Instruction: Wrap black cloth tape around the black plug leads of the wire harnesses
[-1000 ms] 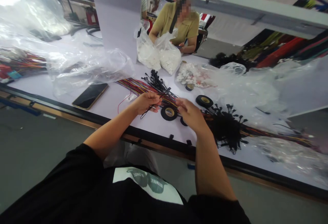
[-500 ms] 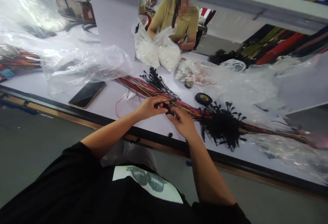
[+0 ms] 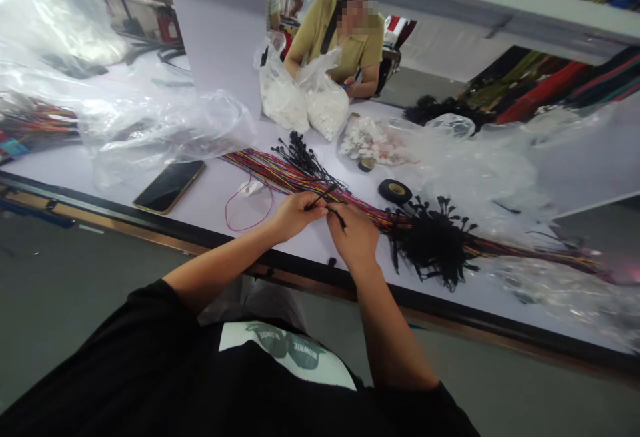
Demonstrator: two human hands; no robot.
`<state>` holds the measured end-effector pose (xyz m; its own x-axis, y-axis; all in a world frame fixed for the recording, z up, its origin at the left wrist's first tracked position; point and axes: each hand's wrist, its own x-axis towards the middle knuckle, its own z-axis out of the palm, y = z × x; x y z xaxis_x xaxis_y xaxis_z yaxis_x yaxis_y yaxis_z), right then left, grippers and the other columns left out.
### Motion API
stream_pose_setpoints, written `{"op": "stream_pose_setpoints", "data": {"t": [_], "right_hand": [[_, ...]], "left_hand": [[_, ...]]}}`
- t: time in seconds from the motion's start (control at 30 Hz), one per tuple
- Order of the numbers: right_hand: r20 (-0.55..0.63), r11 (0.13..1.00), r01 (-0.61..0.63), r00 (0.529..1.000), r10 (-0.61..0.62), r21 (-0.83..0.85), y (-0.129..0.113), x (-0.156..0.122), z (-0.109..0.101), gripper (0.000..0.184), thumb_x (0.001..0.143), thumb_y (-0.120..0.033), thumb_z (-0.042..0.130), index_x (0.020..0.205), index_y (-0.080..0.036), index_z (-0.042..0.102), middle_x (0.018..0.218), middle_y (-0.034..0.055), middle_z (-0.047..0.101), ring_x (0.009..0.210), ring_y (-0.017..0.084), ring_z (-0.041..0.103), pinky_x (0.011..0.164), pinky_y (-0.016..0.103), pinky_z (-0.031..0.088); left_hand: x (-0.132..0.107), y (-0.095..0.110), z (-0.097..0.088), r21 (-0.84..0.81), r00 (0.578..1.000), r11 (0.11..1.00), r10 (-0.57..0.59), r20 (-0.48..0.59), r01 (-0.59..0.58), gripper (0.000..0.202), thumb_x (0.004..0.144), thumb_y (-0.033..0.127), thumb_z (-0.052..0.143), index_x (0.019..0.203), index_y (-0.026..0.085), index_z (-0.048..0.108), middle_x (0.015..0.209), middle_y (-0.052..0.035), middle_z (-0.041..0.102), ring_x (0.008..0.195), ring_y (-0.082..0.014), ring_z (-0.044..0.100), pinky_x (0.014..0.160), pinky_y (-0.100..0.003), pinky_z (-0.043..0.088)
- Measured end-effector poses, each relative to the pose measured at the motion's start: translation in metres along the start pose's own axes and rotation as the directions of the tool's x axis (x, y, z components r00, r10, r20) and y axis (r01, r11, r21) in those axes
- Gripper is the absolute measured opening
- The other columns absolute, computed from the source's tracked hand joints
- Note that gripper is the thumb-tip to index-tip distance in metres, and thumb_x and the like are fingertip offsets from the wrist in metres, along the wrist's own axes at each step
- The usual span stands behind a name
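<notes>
My left hand point(image 3: 299, 216) is closed in a pinch on a thin black cable point(image 3: 327, 192), whose end sticks up past the fingertips. Right beside it, my right hand point(image 3: 354, 234) is closed too, its fingertips meeting the left ones. A dark strand curls over the right hand's fingers, seemingly part of the same cable. Behind both hands runs a bundle of red, yellow and black wires point(image 3: 265, 169). To the right of my right hand lies a heap of black cable ends with small connectors point(image 3: 433, 244). A roll of black tape point(image 3: 395, 191) lies just beyond.
A phone point(image 3: 170, 186) lies left on the table, near a loop of red wire point(image 3: 226, 214). Clear plastic bags point(image 3: 165, 127) and bags of white parts point(image 3: 327, 107) stand further back. Across the table sits a person in a yellow-green shirt point(image 3: 367, 57).
My right hand has turned over, back upward, and moved slightly left against the left fingertips. The black cable piece now points up between the hands, and a dark strand shows over the right fingers.
</notes>
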<state>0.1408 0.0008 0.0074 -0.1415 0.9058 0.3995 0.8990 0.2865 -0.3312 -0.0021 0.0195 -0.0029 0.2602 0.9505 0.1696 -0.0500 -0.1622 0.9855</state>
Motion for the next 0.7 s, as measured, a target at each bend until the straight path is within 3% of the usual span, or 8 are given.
{"op": "stream_pose_setpoints", "data": {"t": [0.17,0.27,0.37,0.5,0.6,0.7], "right_hand": [[0.013,0.982,-0.006,1.0,0.004,0.187,0.006,-0.006,-0.013,0.027,0.083,-0.03,0.044,0.091,-0.023,0.069,0.091,0.0053,0.07,0.089,0.023,0.061,0.076,0.036,0.044],[0.0,0.961,0.044,0.999,-0.046,0.273,0.0,-0.016,-0.021,0.025,0.083,-0.033,0.045,0.085,-0.024,0.068,0.086,0.0037,0.071,0.084,0.022,0.062,0.075,0.035,0.045],[-0.026,0.958,0.106,0.994,-0.103,0.267,-0.014,-0.027,-0.024,0.027,0.084,-0.036,0.045,0.081,-0.023,0.068,0.078,0.0036,0.07,0.076,0.02,0.061,0.071,0.033,0.044],[-0.071,0.968,0.128,0.991,-0.116,0.214,-0.027,-0.033,-0.022,0.03,0.086,-0.038,0.043,0.077,-0.022,0.067,0.073,0.0043,0.067,0.074,0.019,0.06,0.069,0.032,0.042],[-0.084,0.977,0.118,0.991,-0.104,0.176,-0.029,-0.034,-0.021,0.031,0.086,-0.038,0.043,0.072,-0.021,0.065,0.07,0.0041,0.065,0.071,0.018,0.058,0.067,0.031,0.04],[-0.085,0.982,0.112,0.991,-0.1,0.155,-0.029,-0.035,-0.022,0.032,0.085,-0.039,0.044,0.068,-0.021,0.063,0.065,0.0035,0.062,0.067,0.018,0.055,0.063,0.03,0.038]], "left_hand": [[-0.02,0.011,0.005,-0.337,0.994,0.936,-0.103,0.027,0.106,0.026,0.074,0.029,0.059,0.094,0.018,0.046,0.069,0.0053,0.051,0.044,-0.0021,0.036,0.042,-0.017,0.022],[-0.032,0.011,0.006,-0.427,0.993,0.899,-0.115,-0.012,0.099,0.017,0.079,0.03,0.051,0.09,0.019,0.046,0.073,0.0041,0.052,0.041,-0.0006,0.035,0.038,-0.016,0.017],[-0.041,0.01,0.01,-0.429,0.988,0.9,-0.125,-0.088,0.076,0.011,0.076,0.025,0.054,0.078,0.016,0.048,0.067,0.0049,0.049,0.041,-0.0002,0.034,0.039,-0.016,0.019],[-0.051,0.014,0.014,-0.31,0.986,0.95,-0.091,-0.136,0.045,0.01,0.076,0.025,0.055,0.079,0.016,0.052,0.053,0.0073,0.041,0.043,-0.0031,0.035,0.042,-0.017,0.025],[-0.057,0.017,0.014,-0.21,0.99,0.978,-0.028,-0.141,-0.002,0.011,0.073,0.023,0.057,0.08,0.015,0.053,0.055,0.0067,0.043,0.047,-0.0037,0.038,0.045,-0.018,0.028],[-0.062,0.018,0.014,-0.229,0.989,0.973,0.001,-0.149,-0.035,0.015,0.072,0.026,0.06,0.077,0.015,0.052,0.058,0.0062,0.044,0.049,-0.0037,0.037,0.047,-0.019,0.029]]}}
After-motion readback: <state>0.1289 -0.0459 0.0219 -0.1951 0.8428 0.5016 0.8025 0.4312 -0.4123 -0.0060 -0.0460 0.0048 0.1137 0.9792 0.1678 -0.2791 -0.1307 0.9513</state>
